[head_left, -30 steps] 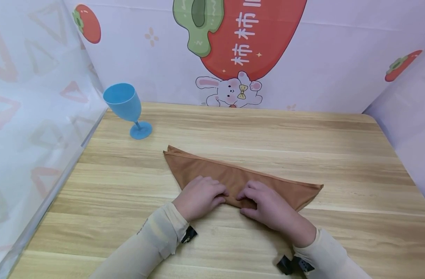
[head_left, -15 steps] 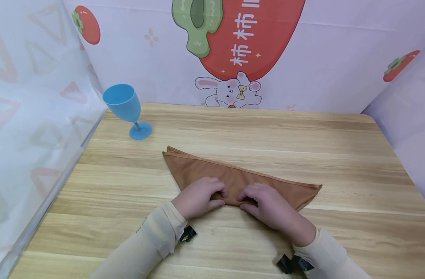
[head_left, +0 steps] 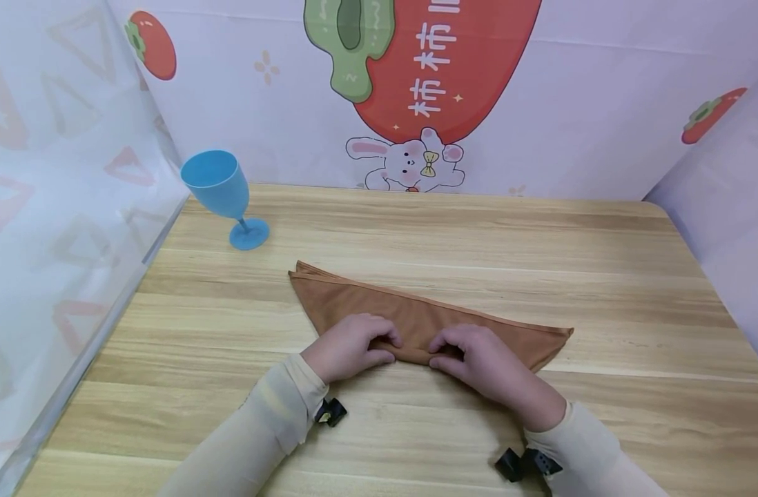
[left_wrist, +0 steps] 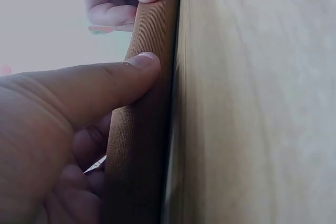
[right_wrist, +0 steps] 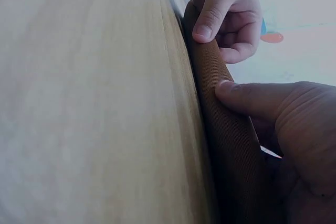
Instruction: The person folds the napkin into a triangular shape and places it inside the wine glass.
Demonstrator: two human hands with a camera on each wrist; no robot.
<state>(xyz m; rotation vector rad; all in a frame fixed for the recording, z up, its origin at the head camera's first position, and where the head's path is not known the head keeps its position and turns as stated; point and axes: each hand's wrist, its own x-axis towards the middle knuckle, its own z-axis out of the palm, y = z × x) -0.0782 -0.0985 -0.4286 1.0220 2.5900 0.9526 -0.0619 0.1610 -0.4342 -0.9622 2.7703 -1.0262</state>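
A brown cloth, folded into a long triangular shape, lies on the table with its straight edge away from the person. Along its near edge runs a rounded fold. The left hand pinches this fold left of its middle, thumb on the near side and fingers curled over the top. A short gap to the right, the right hand pinches the same fold. In the left wrist view the thumb of the left hand presses the ribbed fold; the right wrist view shows the right hand likewise.
A blue goblet stands upright at the back left of the wooden table. Behind the table hangs a printed sheet with persimmon and rabbit drawings; more sheeting borders the left and right sides.
The near edge of the cloth has turned up into a visible rounded fold between the hands. Both hands have shifted only slightly, their thumbs still at that edge.
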